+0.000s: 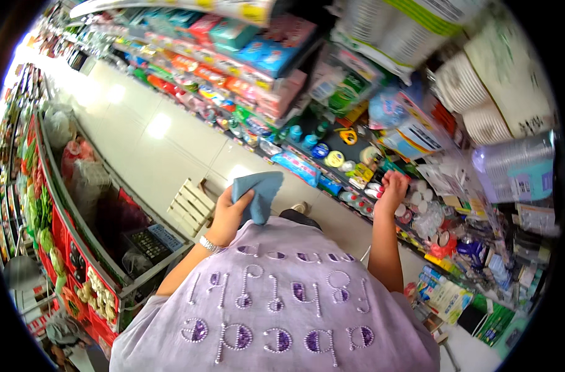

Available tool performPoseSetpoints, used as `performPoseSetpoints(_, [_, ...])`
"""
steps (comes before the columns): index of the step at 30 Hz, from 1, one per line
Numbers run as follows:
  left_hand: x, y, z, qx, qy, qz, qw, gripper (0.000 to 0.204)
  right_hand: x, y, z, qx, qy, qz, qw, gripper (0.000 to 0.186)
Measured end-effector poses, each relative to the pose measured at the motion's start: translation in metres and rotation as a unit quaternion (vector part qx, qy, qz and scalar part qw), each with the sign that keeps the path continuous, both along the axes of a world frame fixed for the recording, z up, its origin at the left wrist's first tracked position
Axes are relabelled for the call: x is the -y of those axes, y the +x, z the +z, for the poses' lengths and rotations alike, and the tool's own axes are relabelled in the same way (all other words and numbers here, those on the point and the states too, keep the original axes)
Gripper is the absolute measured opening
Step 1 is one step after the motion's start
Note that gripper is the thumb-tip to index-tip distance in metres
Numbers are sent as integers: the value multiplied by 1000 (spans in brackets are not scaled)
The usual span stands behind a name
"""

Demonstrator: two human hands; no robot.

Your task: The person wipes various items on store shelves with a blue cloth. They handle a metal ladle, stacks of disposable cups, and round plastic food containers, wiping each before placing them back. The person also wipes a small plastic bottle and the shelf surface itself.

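Note:
A blue-grey cloth (258,193) is gripped in my left hand (228,214), its folds hanging out past the thumb in front of my body. A silvery band circles that wrist. My right hand (391,191) is raised beside the lower shelf on the right, fingers loosely curled and apart, with red nails. Nothing shows in it. Close to its fingertips, small packets and bottles (350,197) line the shelf. Round tins (334,159) and a yellow tape measure (348,136) lie farther back there.
Shelves of boxed goods (251,49) run along the far side. Wrapped stacks of cups (471,99) hang at the upper right. On the left stands a counter (96,155) with bags and a keyboard (149,248). A slatted cream stool (191,206) sits on the tiled floor (171,142).

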State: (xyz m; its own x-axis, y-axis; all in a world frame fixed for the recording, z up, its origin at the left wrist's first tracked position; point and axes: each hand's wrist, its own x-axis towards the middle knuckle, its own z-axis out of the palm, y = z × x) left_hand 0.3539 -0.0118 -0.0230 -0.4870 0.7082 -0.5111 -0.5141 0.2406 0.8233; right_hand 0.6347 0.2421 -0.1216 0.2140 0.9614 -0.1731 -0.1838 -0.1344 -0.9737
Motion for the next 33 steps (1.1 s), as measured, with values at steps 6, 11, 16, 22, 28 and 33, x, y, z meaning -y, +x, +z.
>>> performPoseSetpoints(6, [36,-59,-8,-56,-26,-76,995,29,100,-88,-32,51,-56,203,976,9])
performPoseSetpoints(11, [97,-113,-28,-248,-66,-95,962,13,163,-174,-23,86,-59,456,884,8])
performPoseSetpoints(16, [176,-144,-37,-254,-114,31,960,11,195,-251,-17,102,-72,579,806,9])
performPoseSetpoints(22, [265,-150,-45,-184,-158,177,954,12,225,-333,-19,117,-80,671,728,9])
performPoseSetpoints(28, [288,-137,-60,-86,-131,326,932,22,245,-386,-18,148,-49,772,616,9])
performPoseSetpoints(33, [275,-144,-53,-80,-132,361,920,23,232,-426,-31,145,-59,805,572,10])
